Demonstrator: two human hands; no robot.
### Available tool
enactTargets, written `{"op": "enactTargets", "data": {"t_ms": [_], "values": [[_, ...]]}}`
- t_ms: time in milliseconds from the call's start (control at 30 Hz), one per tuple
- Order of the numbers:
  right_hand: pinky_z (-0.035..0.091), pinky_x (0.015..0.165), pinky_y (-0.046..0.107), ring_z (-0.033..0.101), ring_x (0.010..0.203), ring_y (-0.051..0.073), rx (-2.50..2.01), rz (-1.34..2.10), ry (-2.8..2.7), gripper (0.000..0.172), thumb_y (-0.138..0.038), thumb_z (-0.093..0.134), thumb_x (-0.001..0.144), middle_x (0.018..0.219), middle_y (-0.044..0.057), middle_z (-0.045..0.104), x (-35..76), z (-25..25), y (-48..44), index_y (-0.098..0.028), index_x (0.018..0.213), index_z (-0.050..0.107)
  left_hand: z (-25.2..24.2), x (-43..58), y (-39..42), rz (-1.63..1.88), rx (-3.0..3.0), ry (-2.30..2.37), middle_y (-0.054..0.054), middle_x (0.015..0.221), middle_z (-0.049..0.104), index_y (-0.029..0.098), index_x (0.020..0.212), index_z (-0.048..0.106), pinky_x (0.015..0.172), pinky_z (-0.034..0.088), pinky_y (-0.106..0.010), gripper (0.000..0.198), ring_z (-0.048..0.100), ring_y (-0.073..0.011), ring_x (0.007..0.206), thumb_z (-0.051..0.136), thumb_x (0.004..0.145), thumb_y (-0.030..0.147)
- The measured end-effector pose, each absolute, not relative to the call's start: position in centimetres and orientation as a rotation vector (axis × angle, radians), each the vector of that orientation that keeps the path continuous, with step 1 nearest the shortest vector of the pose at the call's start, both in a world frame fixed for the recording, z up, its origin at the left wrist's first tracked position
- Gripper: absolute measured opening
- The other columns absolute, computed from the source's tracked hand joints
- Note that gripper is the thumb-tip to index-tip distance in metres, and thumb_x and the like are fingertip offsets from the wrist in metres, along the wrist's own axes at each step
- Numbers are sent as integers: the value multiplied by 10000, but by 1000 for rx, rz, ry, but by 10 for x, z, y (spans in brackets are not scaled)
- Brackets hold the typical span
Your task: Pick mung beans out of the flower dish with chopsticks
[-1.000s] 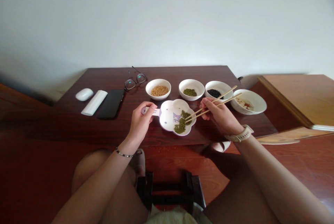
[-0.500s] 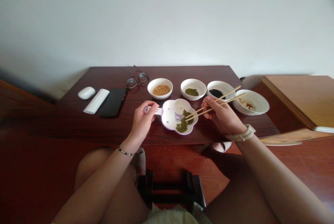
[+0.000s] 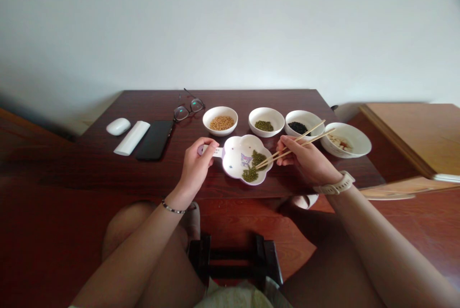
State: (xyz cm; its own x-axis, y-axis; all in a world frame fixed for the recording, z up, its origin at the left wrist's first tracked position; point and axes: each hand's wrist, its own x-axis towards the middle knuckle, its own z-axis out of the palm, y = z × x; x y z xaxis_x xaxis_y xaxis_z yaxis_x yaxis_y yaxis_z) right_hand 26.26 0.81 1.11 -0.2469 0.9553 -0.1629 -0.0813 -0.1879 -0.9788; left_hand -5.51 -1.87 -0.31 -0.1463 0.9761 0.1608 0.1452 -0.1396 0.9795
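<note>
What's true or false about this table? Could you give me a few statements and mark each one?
The right hand holds wooden chopsticks. True.
The left hand grips the handle of a flower-shaped plate. True.
The plate holds yellow soybeans. False: it holds green mung beans.
The eyeglasses rest on the black phone. False: they lie apart from it.
Black beans sit in a white bowl. True.
</note>
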Motion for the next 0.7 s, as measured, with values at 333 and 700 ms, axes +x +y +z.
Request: {"op": "enactTargets", "data": {"t_ms": [333,700], "values": [[490,562,234,565,606,126,-1075,1514,-1268,426,-585,698,1022,722,17,631,264,32,3,-200,841,688,-5,-57,-18,1344,1271,1387,19,686,596,200,931,702,449,357,-205,251,549,-106,555,793,928,433],[501,517,235,641,576,142,-1215,1260,-1550,473,-653,645,1029,680,2,635,254,46,4,-229,827,590,-3,-59,-16,1273,1304,1472,0,667,627,196,935,702,447,376,-204,303,569,-125,555,800,911,482]]}}
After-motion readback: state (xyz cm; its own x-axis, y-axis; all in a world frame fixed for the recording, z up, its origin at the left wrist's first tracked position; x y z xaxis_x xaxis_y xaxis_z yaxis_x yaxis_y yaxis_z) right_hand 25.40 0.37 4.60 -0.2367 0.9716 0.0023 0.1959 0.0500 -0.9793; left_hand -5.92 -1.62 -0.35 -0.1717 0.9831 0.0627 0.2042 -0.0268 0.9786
